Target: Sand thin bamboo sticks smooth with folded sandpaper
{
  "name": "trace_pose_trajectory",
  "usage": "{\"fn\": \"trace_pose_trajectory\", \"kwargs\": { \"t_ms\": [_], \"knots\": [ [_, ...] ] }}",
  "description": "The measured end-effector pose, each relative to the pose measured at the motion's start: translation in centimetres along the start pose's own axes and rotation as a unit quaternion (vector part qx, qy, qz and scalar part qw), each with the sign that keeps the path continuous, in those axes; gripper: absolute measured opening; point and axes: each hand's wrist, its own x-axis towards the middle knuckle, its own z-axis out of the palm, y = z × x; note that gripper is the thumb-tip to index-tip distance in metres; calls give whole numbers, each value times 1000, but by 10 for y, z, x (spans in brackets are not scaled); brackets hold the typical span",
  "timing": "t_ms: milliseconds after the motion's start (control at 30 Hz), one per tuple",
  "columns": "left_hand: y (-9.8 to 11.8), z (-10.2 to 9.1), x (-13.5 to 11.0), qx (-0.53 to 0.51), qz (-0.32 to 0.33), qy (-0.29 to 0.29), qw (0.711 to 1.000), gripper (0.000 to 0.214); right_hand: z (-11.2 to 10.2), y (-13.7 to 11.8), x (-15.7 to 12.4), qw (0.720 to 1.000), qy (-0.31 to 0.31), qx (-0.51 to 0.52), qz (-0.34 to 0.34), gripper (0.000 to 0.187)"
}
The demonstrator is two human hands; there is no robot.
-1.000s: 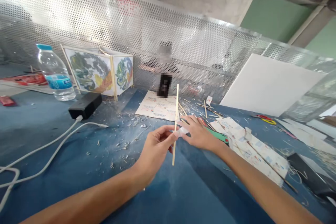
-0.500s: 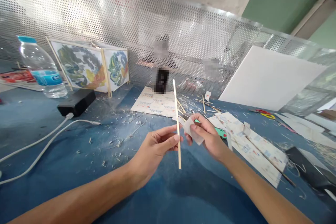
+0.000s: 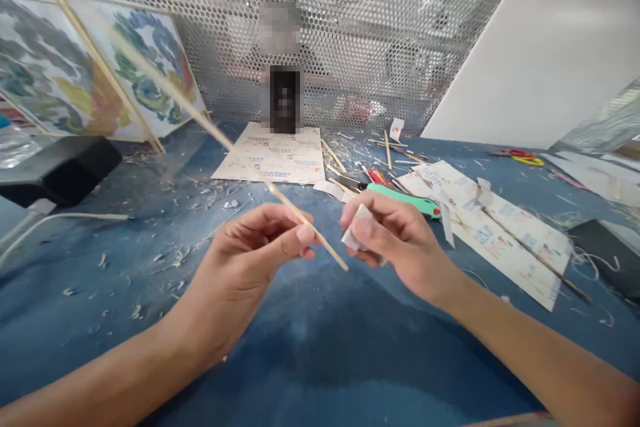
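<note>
A thin wooden stick point(image 3: 332, 251) is pinched between thumb and fingers of my left hand point(image 3: 250, 253). The stick slants, its near end low toward the centre and its long far end blurred up to the left. My right hand point(image 3: 400, 237), a short way to the right, grips a small folded piece of whitish paper point(image 3: 356, 223); part of the paper is hidden by the fingers. Paper and stick are apart. Just behind my right hand lies a green-handled knife point(image 3: 415, 200) on the blue tabletop point(image 3: 310, 353).
Printed paper sheets point(image 3: 273, 153) lie at the back and right, among shavings and thin sticks. Painted panels point(image 3: 150, 73) and a black box with a cable point(image 3: 63, 170) are at left. A white board point(image 3: 530, 60) leans on the perforated metal screen point(image 3: 345, 27). Scissors point(image 3: 527, 160) lie right.
The stick has swung from nearly upright to slanting left, with its near end toward my right hand. My hands have moved slightly apart. The view has shifted closer and lower.
</note>
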Motion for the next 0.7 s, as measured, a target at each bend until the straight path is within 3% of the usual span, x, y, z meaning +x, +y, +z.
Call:
{"fn": "trace_pose_trajectory", "kwargs": {
  "t_ms": [167,400,467,533,600,700],
  "knots": [
    [0,-4,3,22,54,20,998,7,-5,10,8,1000,-8,-13,7,19],
    [-7,-3,5,23,93,2,995,9,-32,10,16,990,-133,20,38,18],
    [-5,-4,4,20,98,-6,995,11,-37,9,17,989,-140,32,34,16],
    [-2,-5,3,15,79,-40,996,10,-41,8,17,991,-121,61,16,14],
    [1,-6,0,3,19,-111,994,5,-44,9,18,989,-112,95,2,11],
    [5,-4,-6,-34,-101,-222,969,26,-49,9,18,987,-123,99,0,8]
  ]
}}
